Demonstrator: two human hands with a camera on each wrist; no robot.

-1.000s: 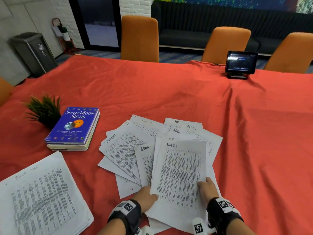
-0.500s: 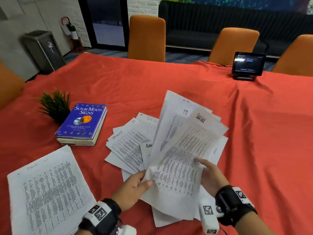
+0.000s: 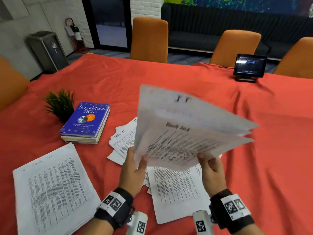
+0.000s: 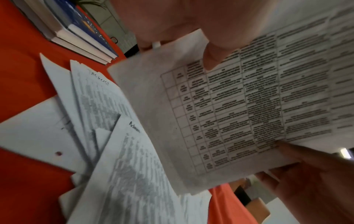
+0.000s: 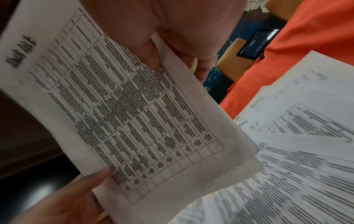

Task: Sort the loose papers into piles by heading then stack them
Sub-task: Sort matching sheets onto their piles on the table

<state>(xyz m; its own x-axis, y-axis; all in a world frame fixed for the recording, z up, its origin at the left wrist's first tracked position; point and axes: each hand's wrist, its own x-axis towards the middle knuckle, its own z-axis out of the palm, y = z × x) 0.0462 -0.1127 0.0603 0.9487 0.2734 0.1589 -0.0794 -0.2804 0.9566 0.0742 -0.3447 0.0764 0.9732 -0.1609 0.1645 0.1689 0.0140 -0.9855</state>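
Both hands hold a few printed sheets [image 3: 183, 133] tilted up above the red tablecloth. The front sheet is headed "Task list"; a sheet behind it is headed "IT". My left hand [image 3: 138, 165] pinches the lower left corner, thumb on the printed face [image 4: 216, 50]. My right hand [image 3: 206, 164] pinches the lower right edge, thumb on top [image 5: 149, 50]. Under them the loose papers [image 3: 174, 189] lie fanned and overlapping; one at the left [image 3: 123, 138] reads "Tasklist". A sorted pile headed "Task list" [image 3: 54, 190] lies near the table's front left.
A blue book [image 3: 86, 119] on another book sits left of the loose papers, with a small green plant [image 3: 61, 104] beside it. A tablet on a stand [image 3: 249, 67] is at the far right. Orange chairs [image 3: 149, 38] line the far edge.
Both hands have lifted the front sheets off the loose spread and raised them higher, tilting them up toward the camera. My view has shifted a little to the left.
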